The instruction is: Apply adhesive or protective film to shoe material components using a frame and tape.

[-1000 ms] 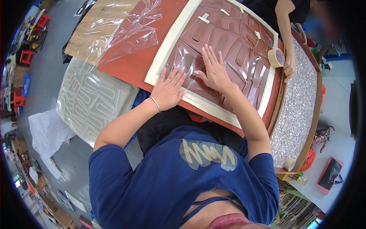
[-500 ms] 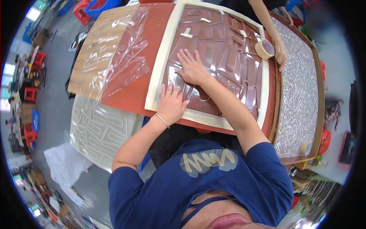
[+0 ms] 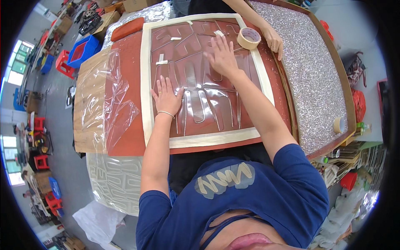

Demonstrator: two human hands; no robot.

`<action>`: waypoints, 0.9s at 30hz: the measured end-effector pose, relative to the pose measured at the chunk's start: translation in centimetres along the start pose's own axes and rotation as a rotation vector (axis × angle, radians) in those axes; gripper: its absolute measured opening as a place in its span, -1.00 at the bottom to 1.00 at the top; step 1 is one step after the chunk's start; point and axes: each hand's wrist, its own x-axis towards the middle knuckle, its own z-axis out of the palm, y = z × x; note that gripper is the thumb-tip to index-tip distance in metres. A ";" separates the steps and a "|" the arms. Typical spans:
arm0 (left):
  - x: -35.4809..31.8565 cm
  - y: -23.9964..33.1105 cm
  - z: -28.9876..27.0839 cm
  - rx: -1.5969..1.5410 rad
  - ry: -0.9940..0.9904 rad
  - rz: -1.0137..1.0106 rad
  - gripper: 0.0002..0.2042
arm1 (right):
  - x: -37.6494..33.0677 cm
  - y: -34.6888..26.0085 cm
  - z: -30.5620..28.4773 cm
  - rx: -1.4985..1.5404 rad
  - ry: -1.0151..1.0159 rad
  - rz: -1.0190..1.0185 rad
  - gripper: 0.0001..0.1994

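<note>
A clear plastic sheet (image 3: 191, 79) with outlined, elongated shapes lies on a red-brown sheet (image 3: 128, 71), bordered by wide cream tape (image 3: 147, 83). My left hand (image 3: 167, 98) rests flat on its left part, fingers stretched out, below a small white tape piece (image 3: 161, 60). Farther up and to the right, my right hand (image 3: 223, 56) lies with spread fingers, their tips near another tape piece (image 3: 219, 33). Neither hand holds anything. A roll of masking tape (image 3: 249, 38) sits at the upper right corner of the border.
Another person's hand (image 3: 273, 41) hangs over the right table edge. Beside it lies a silvery, glittery panel (image 3: 314, 79) in a brown frame, bearing another tape roll (image 3: 339, 124). Crinkled clear film (image 3: 118, 104) covers wood at left; a pale sheet with cut shapes (image 3: 114, 179) sits below.
Both hands have slid farther away across the plastic, the right one reaching toward the upper tape piece. The whole view has shifted, so the sheet's far edge shows more fully.
</note>
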 end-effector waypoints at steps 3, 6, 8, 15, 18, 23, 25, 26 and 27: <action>0.1 0.5 -0.1 0.012 -0.022 -0.010 -0.23 | -0.8 3.5 1.6 -0.059 -0.358 0.047 -0.23; -0.2 0.0 -0.1 0.018 -0.022 -0.038 -0.23 | -0.9 5.1 -0.1 0.452 -0.432 0.220 -0.22; -0.3 0.2 0.1 0.033 -0.018 -0.035 -0.23 | -4.0 6.0 -0.5 -0.169 -0.451 -0.089 -0.23; 0.4 0.5 0.4 0.036 -0.019 -0.014 -0.22 | -6.7 8.6 -5.7 0.170 -0.264 0.178 -0.33; 0.0 0.2 0.3 0.034 -0.027 -0.018 -0.22 | -9.2 9.0 -6.9 -0.214 -0.413 0.131 -0.30; 0.3 0.3 0.3 0.038 -0.011 -0.007 -0.22 | -15.4 4.3 -9.1 -0.146 -0.430 -0.021 -0.27; 0.2 0.1 0.2 0.023 -0.014 -0.031 -0.22 | -16.1 2.6 -9.5 -0.164 -0.470 -0.071 -0.25; 0.3 0.1 0.2 0.021 -0.012 -0.036 -0.22 | -15.0 1.2 -10.2 -0.125 -0.439 0.007 -0.25; 0.2 0.3 0.1 0.028 -0.017 -0.032 -0.22 | -14.5 0.1 -10.7 -0.083 -0.406 0.094 -0.25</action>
